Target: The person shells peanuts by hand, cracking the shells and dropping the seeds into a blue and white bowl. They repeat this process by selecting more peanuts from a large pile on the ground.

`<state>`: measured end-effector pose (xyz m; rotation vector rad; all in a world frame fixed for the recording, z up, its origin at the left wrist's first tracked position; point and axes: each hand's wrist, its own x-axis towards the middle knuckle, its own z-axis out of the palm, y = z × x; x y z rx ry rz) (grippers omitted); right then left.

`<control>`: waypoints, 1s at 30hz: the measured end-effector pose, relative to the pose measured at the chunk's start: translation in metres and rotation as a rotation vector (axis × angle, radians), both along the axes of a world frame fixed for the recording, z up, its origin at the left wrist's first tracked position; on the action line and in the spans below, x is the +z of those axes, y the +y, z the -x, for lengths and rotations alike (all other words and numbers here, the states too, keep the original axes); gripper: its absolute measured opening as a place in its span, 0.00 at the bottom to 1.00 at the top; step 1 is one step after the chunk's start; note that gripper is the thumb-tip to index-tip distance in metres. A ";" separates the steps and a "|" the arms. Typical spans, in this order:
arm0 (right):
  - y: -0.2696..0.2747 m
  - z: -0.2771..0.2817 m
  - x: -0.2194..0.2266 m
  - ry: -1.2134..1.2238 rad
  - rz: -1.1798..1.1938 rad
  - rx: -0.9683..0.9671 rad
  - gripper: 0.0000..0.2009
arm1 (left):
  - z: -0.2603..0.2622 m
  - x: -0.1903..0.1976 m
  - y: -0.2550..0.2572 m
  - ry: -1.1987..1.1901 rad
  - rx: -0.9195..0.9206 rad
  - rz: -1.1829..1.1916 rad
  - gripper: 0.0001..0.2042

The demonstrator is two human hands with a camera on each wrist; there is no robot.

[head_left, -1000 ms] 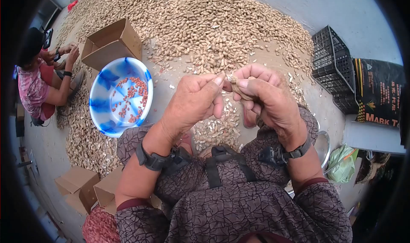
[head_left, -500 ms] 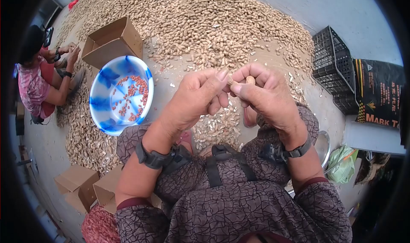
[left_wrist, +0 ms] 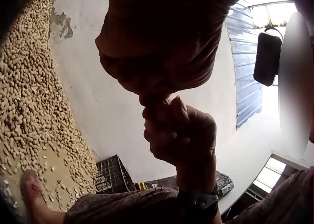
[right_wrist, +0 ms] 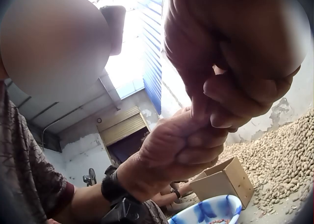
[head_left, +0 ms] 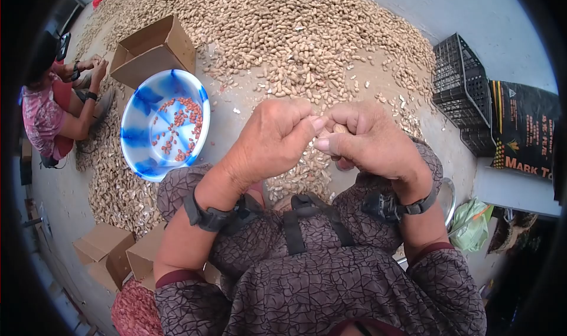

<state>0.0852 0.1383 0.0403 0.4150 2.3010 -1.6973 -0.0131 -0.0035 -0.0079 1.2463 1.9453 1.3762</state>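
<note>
In the head view my two hands meet in front of my lap over an unshelled peanut. My right hand pinches it between thumb and curled fingers. My left hand has its thumb and bent index finger on the near end of the shell, tips against the right thumb. Most of the peanut is hidden by the fingers. Both wrist views show the hands joined at the fingertips, dark against the light. Below them, broken peanut shells lie on the floor between my feet.
A blue-and-white basin with red peanut kernels stands at my left, beside a cardboard box. A large peanut heap spreads ahead. Black crates and a printed sack stand right. Another person sits far left.
The hands have come closer together and turned, with the knuckles more on top. The peanut that showed above the right fingers is now mostly covered. The view has shifted slightly.
</note>
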 end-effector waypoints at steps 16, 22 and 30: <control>0.003 -0.003 0.002 0.082 0.346 -0.143 0.08 | 0.000 -0.006 0.001 -0.957 0.120 -0.184 0.13; 0.004 -0.004 -0.004 0.155 0.251 -0.160 0.10 | 0.005 -0.008 -0.003 -1.020 0.112 -0.120 0.14; -0.005 -0.001 0.005 0.180 0.237 -0.262 0.07 | -0.003 0.004 -0.004 -1.154 -0.013 -0.187 0.12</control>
